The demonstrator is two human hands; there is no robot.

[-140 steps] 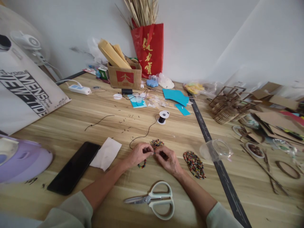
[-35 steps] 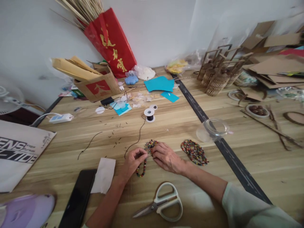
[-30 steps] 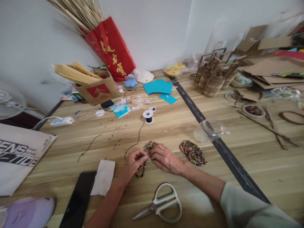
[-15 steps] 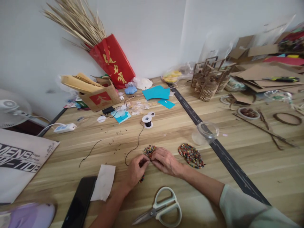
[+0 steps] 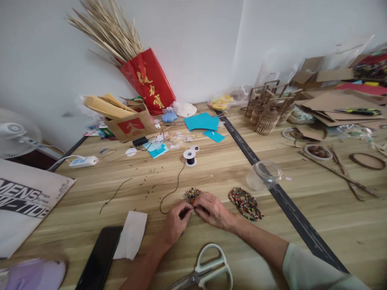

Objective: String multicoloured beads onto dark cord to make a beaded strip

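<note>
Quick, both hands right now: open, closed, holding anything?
Left hand: closed in a pinch; anything held is too small to tell.
Right hand: closed in a pinch beside the bead pile; what it holds can't be told.

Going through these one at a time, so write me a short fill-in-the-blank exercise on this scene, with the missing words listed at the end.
1. The left hand and right hand are close together beside a small pile of many-coloured ____.
2. The thread running from the spool is coloured ____.
3. The larger bunch of strung beads lies nearer the ____ hand.
4. Dry stalks stick out of a bag whose colour is ____.

Missing words: beads; black; right; red.
</note>
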